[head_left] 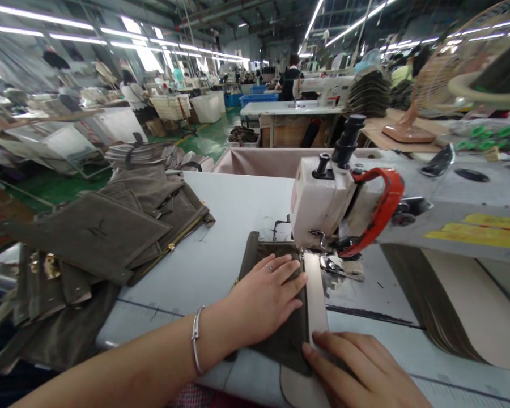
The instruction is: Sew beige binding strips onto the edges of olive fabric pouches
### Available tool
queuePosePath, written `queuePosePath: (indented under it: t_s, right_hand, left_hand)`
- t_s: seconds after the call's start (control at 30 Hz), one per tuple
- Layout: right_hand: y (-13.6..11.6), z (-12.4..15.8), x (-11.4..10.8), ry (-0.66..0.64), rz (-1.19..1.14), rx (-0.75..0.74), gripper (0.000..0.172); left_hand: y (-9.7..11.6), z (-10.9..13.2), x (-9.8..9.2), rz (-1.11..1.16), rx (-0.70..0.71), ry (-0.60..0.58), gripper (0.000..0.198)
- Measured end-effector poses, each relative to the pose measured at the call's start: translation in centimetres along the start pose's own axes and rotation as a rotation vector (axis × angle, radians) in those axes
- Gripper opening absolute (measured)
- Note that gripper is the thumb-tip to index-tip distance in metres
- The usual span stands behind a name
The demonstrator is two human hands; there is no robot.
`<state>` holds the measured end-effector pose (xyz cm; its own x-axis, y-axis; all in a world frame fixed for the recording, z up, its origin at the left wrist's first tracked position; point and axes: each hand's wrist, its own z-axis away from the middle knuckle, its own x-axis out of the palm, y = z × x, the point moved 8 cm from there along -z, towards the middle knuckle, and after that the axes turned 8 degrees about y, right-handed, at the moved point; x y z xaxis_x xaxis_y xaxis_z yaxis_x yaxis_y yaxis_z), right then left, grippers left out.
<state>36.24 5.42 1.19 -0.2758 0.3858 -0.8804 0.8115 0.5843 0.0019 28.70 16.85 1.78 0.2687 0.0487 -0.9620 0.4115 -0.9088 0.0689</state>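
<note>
My left hand [266, 297] lies flat, fingers stretched out, on a dark olive fabric piece [280, 340] on the sewing table. A ring and a bracelet show on that hand and wrist. My right hand [361, 365] rests at the piece's near right edge, fingers together and laid flat on the fabric and a pale strip [314, 294] that runs toward the needle. The sewing machine head [323, 204], white with a red guard [380, 212], stands just beyond the fingertips of my left hand. The presser foot [329, 258] sits at the far end of the strip.
A heap of the same olive fabric pieces [110, 232] covers the left of the white table [238, 209]. A cloth bin [263, 161] lies behind the table. A fan [463, 73] stands at the far right. Other workers and sewing stations [318, 90] fill the background.
</note>
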Motion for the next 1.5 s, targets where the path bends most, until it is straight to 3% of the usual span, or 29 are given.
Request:
queuePosePath:
  t_s: [0.13,0.2,0.3,0.47,0.97,1.5]
  right_hand:
    - [0.8,-0.8,-0.8,0.071,-0.012,0.083,0.033]
    - [0.8,-0.9,-1.0,0.089,-0.004,0.086,0.033]
    - [0.5,-0.8,-1.5,0.14,-0.028,0.07,0.031]
    - [0.5,-0.7,-1.8,0.154,-0.035,0.072,0.03]
    - [2.0,-1.3,-0.7,0.127,0.02,0.124,0.033]
    - [4.5,-2.3,1.4,-0.029,-0.073,0.187,0.042]
  left_hand:
    - [-0.1,0.5,-0.6,0.061,0.015,0.011,0.044]
    - [0.6,1.6,-1.3,0.17,0.058,0.015,0.046]
    - [2.4,4.0,-2.1,0.305,0.148,0.034,0.032]
    - [4.2,5.7,-2.1,0.299,0.252,0.083,0.023]
    - [2.6,2.5,-1.9,0.17,0.273,0.005,0.02]
    - [0.7,0.2,-1.2,0.145,0.276,0.025,0.014]
